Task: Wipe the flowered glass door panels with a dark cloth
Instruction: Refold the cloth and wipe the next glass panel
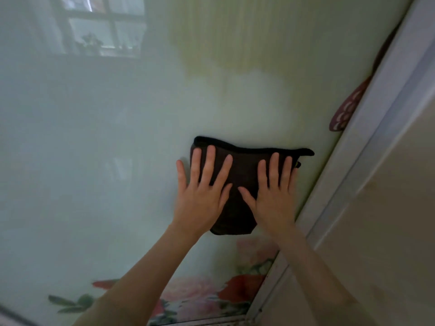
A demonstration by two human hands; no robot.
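Forearms: raised forward and upward from the lower edge of view, converging toward the glass.

Left hand: flat, fingers straight and spread, palm pressed on the left half of the dark cloth. Outermost finger past the cloth edge, on bare glass.

Right hand: flat likewise, fingers straight, thumb angled toward the left hand, pressed on the right half.

No finger curled round the cloth; held by pressure alone.

Judged purpose: two flat palms to spread force evenly and keep the folded cloth against the upright flowered glass door panel during the stroke.

Cloth: beneath both palms, top hem just beyond the fingertips.

Below the wrists: printed flowers.

Right of the right hand: pale door frame.

Far above the left hand: reflected window.
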